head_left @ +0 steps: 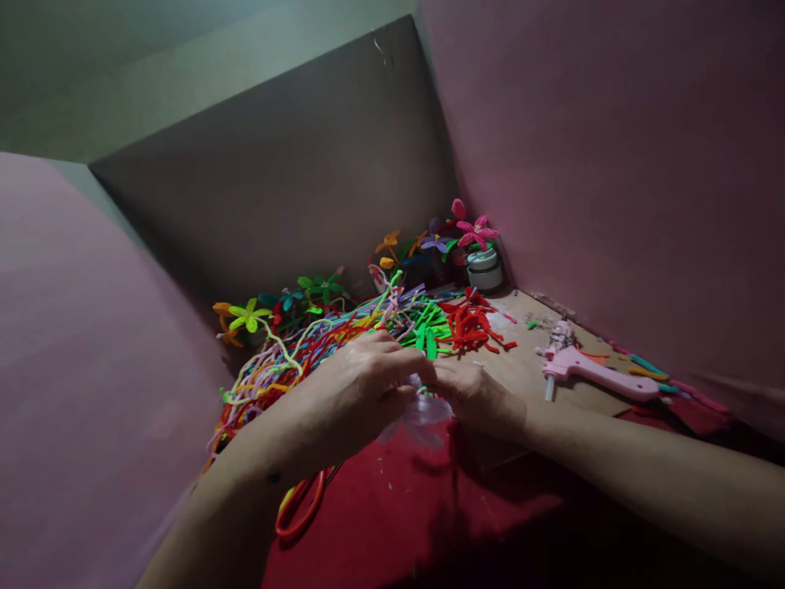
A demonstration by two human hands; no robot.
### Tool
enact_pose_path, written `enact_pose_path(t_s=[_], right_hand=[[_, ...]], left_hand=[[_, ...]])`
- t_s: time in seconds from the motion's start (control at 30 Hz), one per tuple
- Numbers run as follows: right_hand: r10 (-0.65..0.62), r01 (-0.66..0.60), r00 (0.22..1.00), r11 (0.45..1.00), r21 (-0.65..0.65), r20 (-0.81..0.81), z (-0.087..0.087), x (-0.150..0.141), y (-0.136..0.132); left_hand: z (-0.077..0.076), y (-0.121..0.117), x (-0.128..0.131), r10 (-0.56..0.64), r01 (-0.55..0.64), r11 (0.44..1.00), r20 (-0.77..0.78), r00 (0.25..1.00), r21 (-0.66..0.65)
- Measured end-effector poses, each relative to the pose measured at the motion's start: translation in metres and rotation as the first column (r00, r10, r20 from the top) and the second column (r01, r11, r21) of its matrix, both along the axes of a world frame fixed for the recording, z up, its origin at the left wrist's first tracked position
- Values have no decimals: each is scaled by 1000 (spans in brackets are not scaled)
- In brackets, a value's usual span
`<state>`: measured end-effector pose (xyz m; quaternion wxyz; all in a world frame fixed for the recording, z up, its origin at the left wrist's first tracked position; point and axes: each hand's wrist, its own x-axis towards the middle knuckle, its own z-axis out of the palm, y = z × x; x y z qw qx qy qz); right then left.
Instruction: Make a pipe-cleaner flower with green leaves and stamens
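Note:
My left hand (371, 372) and my right hand (482, 395) meet above the red surface, fingers curled toward each other. Between them is a see-through plastic container (428, 411) with a rounded shape, gripped from both sides. Something small and pale shows at its top, partly hidden by my fingers. Just beyond the fingertips lie green pipe cleaner pieces (428, 339) and a heap of red pipe cleaner pieces (472, 327). Behind my left hand spreads a big tangle of long coloured pipe cleaners (319, 335).
A pink glue gun (604, 375) rests on the brown board (521, 315) at right. Pipe cleaner flowers (477, 232) stand along the back, one above a white jar (484, 270). Pink walls (613, 164) rise on both sides. An orange loop (300, 511) lies at the front left.

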<state>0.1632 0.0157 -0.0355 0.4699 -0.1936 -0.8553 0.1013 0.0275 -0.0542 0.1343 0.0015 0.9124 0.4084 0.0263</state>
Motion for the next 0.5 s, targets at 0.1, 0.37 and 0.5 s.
enact_pose_path(t_s=[0.1, 0.37, 0.5], right_hand=[[-8, 8, 1000, 1000, 6, -21, 0, 0, -1], [77, -88, 968, 996, -35, -239, 2, -2, 2], [111, -139, 929, 989, -55, -353, 7, -2, 2]], left_hand=[[-1, -1, 5, 67, -66, 997, -15, 998, 44], [-4, 2, -8, 193, -234, 971, 428, 883, 43], [-20, 14, -28, 342, -410, 909, 702, 624, -79]])
